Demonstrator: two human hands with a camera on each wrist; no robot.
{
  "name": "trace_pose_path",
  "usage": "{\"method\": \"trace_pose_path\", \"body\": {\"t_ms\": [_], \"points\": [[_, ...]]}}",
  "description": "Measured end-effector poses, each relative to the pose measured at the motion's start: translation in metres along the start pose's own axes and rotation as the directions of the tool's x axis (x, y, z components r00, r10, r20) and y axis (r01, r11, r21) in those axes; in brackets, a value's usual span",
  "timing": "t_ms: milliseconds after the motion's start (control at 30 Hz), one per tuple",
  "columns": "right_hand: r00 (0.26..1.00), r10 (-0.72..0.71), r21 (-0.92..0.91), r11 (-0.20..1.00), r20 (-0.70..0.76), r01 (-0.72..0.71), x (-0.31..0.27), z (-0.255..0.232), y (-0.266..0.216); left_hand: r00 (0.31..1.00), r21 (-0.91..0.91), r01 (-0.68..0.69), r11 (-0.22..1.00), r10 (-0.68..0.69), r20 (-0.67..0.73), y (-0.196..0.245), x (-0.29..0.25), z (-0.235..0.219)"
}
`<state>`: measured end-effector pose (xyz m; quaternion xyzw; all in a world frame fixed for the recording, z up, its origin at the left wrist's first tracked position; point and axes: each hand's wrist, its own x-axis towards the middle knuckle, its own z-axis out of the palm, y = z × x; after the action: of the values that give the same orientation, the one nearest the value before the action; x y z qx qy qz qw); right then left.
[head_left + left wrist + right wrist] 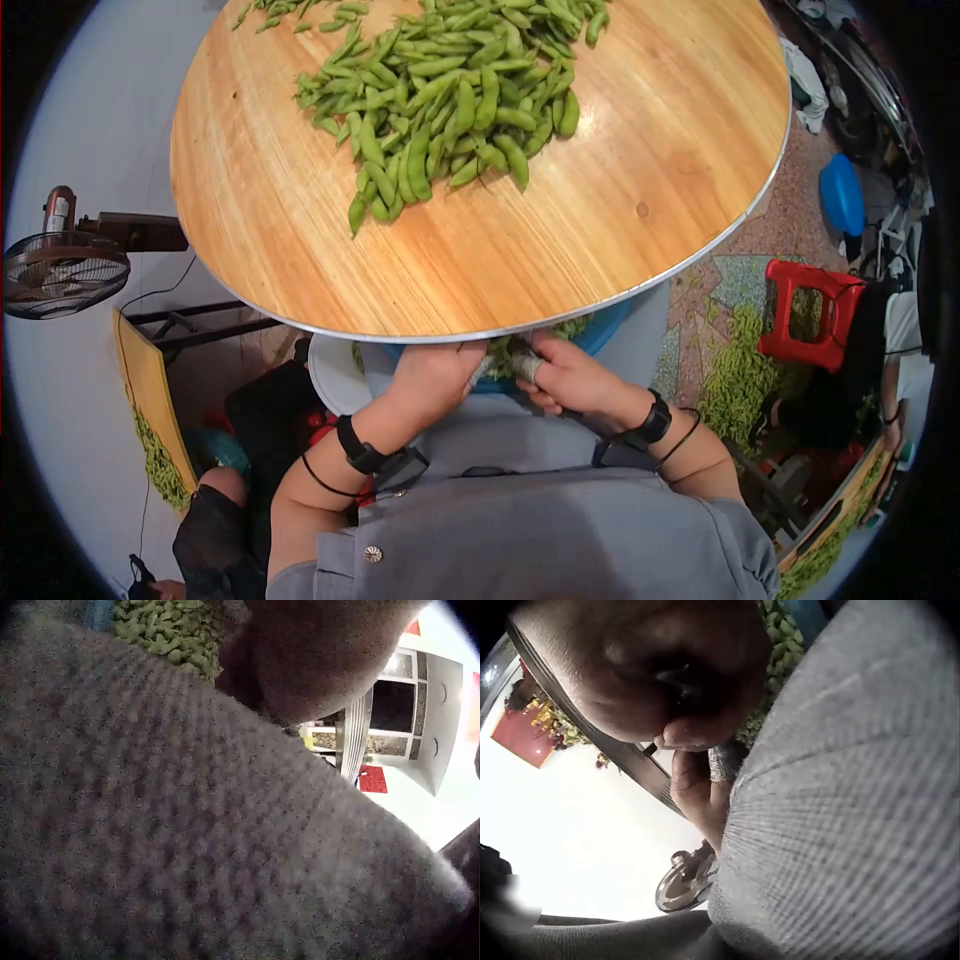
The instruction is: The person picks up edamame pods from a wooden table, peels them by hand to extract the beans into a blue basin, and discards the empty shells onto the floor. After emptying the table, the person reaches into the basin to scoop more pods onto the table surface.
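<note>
Many green pods [440,100] lie heaped on the round wooden table [640,140]. At its near edge, both hands are close together over a blue basin [608,325] holding green pieces [500,362]. The left hand [430,380] has its fingertips mostly hidden by the table edge, and a pale wrap covers one finger. Facing it, the right hand [580,378] has curled fingers, one also wrapped. In the right wrist view, the fingers of the right hand [667,682] bend close together; whether they hold anything cannot be told. Grey cloth fills much of the left wrist view.
A white round container [338,375] stands left of the basin, and a fan [65,275] is at far left. On the right are a red stool [812,315], green pods on the floor [740,375] and a blue object [842,195]. Another person's leg shows at lower left.
</note>
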<state>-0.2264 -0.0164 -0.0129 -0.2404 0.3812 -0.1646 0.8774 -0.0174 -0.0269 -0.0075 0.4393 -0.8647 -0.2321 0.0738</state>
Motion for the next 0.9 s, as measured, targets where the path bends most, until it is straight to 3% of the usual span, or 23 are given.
{"method": "trace_pose_path", "body": {"t_ms": [33,100,167,200,233,267,300,333,367,433,467,500,533,567,600,633,700,733,767,833,900], "points": [[1.000,-0.012,0.029,1.000,-0.022,0.012,0.003,-0.001,0.003,0.995,0.104,-0.068,0.992,0.075,-0.065,0.000,0.003,-0.001],[0.999,-0.012,-0.019,1.000,-0.050,0.011,0.006,0.000,0.001,0.999,0.115,-0.039,0.993,0.040,-0.010,-0.001,0.002,0.000],[0.999,-0.043,0.072,0.996,-0.025,0.045,0.008,0.001,0.003,0.995,0.001,-0.050,0.999,0.050,-0.090,-0.004,0.004,-0.001],[0.999,-0.051,0.079,0.995,-0.017,0.052,0.007,0.003,0.001,0.969,-0.100,-0.167,0.981,0.145,-0.198,-0.010,0.007,0.001],[0.998,-0.059,0.086,0.995,-0.009,0.059,0.006,0.006,0.000,0.970,-0.103,-0.168,0.980,0.146,-0.195,-0.010,0.001,-0.002],[0.998,-0.058,0.087,0.994,-0.011,0.059,0.004,0.008,0.000,0.963,-0.747,0.257,0.613,-0.224,0.148,-0.009,-0.005,-0.009],[0.998,-0.053,0.107,0.993,0.028,0.049,0.000,0.010,0.001,0.761,-0.793,0.583,-0.175,-0.224,0.609,-0.008,-0.010,-0.013],[0.997,-0.048,0.126,0.991,0.067,0.039,-0.002,0.010,0.002,0.800,-0.788,0.481,-0.386,-0.176,0.574,-0.001,-0.015,-0.010],[0.997,-0.046,0.126,0.991,0.063,0.038,-0.003,0.009,0.004,0.800,-0.786,0.481,-0.388,-0.172,0.574,0.001,-0.018,-0.011],[0.995,-0.016,0.153,0.988,0.096,0.001,-0.001,0.004,0.009,0.813,-0.840,0.534,-0.098,-0.214,0.542,0.003,-0.021,-0.014],[0.999,-0.040,0.095,0.995,-0.023,0.042,0.000,0.004,0.011,0.834,-0.850,0.526,-0.018,-0.187,0.519,-0.003,-0.025,-0.007],[0.999,-0.039,0.091,0.995,-0.028,0.042,0.000,0.006,0.011,0.837,-0.853,0.522,-0.020,-0.183,0.516,-0.002,-0.027,-0.007],[0.972,-0.188,-0.158,0.974,-0.141,0.166,0.001,0.010,0.009,0.870,-0.862,0.486,0.145,-0.173,0.462,-0.002,-0.029,-0.007],[0.911,-0.354,-0.407,0.880,-0.213,0.247,0.001,0.012,0.008,0.900,-0.846,0.435,0.307,-0.152,0.408,0.000,-0.030,-0.007],[0.823,-0.518,-0.661,0.705,-0.232,0.257,0.012,0.004,0.021,0.903,-0.849,0.429,0.309,-0.143,0.404,0.002,-0.032,-0.007],[0.819,-0.522,-0.666,0.701,-0.237,0.254,0.016,0.005,0.025,0.902,-0.841,0.431,0.326,-0.123,0.415,0.006,-0.034,-0.009],[0.610,-0.793,-0.867,0.297,0.010,0.401,0.022,0.012,0.026,0.903,-0.837,0.424,0.346,-0.095,0.418,0.006,-0.037,-0.010],[0.662,-0.749,-0.868,0.353,-0.039,0.349,0.014,0.020,0.020,0.907,-0.829,0.406,0.385,-0.061,0.416,0.003,-0.039,-0.011],[0.658,-0.752,-0.873,0.344,-0.035,0.346,0.014,0.022,0.018,0.910,-0.819,0.386,0.424,-0.028,0.414,0.001,-0.039,-0.012],[0.684,-0.717,-0.946,0.111,0.136,0.305,0.015,0.025,0.013,0.898,-0.792,0.412,0.451,-0.050,0.438,0.005,-0.039,-0.018],[0.706,-0.696,-0.965,0.074,0.129,0.250,0.021,0.027,0.016,0.884,-0.763,0.440,0.473,-0.075,0.462,0.005,-0.042,-0.017]]}}
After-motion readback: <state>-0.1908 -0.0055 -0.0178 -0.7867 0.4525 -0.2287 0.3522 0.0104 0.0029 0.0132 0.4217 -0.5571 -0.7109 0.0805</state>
